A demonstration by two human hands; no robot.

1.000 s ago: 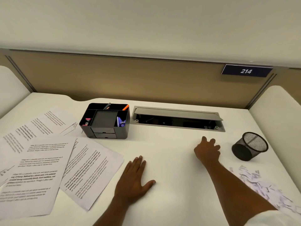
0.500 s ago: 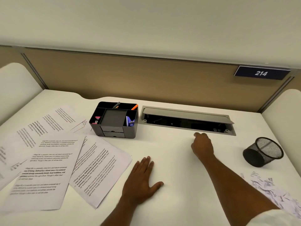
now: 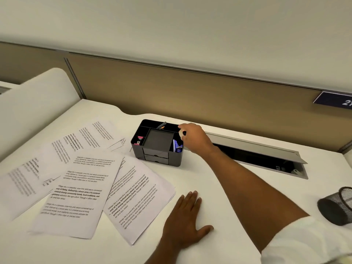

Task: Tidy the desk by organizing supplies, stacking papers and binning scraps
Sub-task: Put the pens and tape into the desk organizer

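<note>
We are judging the tidying barely begun. On the desk (image 3: 238, 197), the papers (image 3: 80, 187) are lying fanned and overlapping across the left side, not yet stacked. The organizer (image 3: 158, 147) is sitting at the back. The mesh cup (image 3: 337, 204) is lying on its side at the right edge. Our left hand (image 3: 185, 223) is resting flat, fingers straight, just beside the papers. Our right hand (image 3: 194, 139) is hovering over the organizer's right rear compartment, fingers pinching a small item (image 3: 182, 133). Pens (image 3: 162, 125) are already standing inside; no scraps are showing.
</note>
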